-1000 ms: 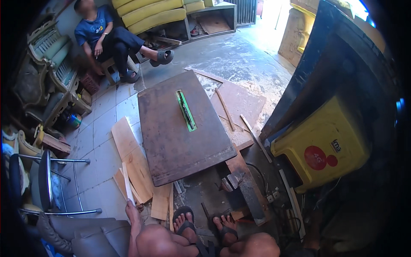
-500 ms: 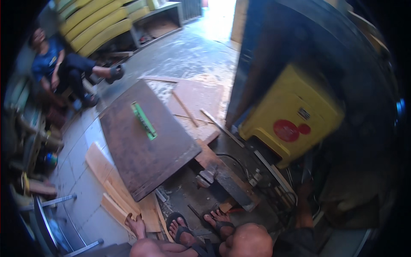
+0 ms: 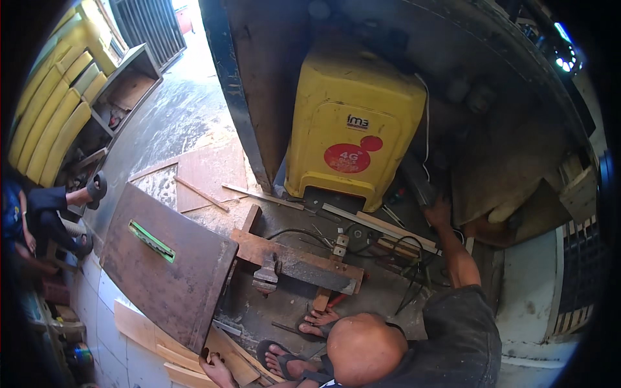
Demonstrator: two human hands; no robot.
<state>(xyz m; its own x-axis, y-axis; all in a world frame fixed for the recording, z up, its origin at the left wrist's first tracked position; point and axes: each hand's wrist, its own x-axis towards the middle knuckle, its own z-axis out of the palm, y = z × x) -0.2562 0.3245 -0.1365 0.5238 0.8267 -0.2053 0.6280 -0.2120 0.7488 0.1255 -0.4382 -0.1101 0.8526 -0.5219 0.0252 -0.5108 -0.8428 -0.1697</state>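
Beside the yellow stool point(image 3: 362, 123), a dark elongated object point(image 3: 415, 181) touches my right hand point(image 3: 438, 212); can't tell if gripped. Left hand point(image 3: 220, 372) well apart, fingers parted, near wooden planks point(image 3: 137, 326) by the bench point(image 3: 184, 278). Stool print: white lettering on red circle, dark logo above.

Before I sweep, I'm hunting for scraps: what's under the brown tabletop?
Pale planks show past its near edge, by the left hand. Farther beneath, the brown tabletop covers everything, so I cannot tell.
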